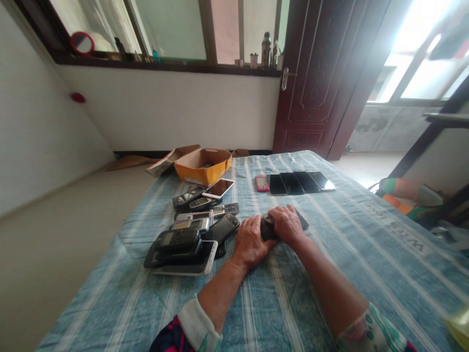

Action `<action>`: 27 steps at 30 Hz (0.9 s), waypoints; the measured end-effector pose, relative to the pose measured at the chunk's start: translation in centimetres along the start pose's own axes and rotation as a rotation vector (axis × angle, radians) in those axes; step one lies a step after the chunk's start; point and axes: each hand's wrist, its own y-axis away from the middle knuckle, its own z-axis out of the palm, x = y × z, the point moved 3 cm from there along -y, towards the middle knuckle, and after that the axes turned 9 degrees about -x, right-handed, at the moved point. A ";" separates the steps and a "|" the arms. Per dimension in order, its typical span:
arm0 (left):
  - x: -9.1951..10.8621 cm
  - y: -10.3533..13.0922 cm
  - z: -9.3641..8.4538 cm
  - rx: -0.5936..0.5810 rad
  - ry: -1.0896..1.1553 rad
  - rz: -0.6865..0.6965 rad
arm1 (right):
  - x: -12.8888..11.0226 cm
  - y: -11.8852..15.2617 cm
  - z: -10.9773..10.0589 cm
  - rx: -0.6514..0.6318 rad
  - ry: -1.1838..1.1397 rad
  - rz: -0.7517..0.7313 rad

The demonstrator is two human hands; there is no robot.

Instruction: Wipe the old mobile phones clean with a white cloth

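Note:
A dark phone (268, 228) lies between my two hands near the middle of the cloth. My left hand (252, 243) is closed on its left end, with the thumb along the near edge. From the right, my right hand (287, 223) grips the same phone, fingers bent over it. Another dark flat item (302, 220) shows partly beyond my right hand. Left of my hands is a loose pile of phones, among them a black one (227, 226) and a white-edged one (210, 259). Farther back several dark phones (293, 183) lie in a row beside a pink item (262, 183).
An open orange box (205, 171) with its lid folded back stands at the table's far left edge. The blue striped cloth (146, 313) covers the table. A dark red door (311, 73) is behind it, and a yellow item (458, 325) sits at the right edge.

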 end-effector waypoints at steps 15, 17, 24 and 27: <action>0.1 0.1 -0.1 -0.011 -0.006 -0.007 | 2.5 0.0 -0.2 0.058 -0.001 0.154; 0.0 0.1 -0.1 -0.013 -0.007 -0.011 | 3.4 0.0 -0.3 0.072 -0.014 0.206; 0.0 0.2 0.0 -0.021 0.006 -0.019 | 5.0 0.1 -0.4 0.062 0.000 0.337; 0.0 0.2 0.0 -0.014 0.007 -0.015 | 4.7 0.1 -0.6 0.067 0.043 0.340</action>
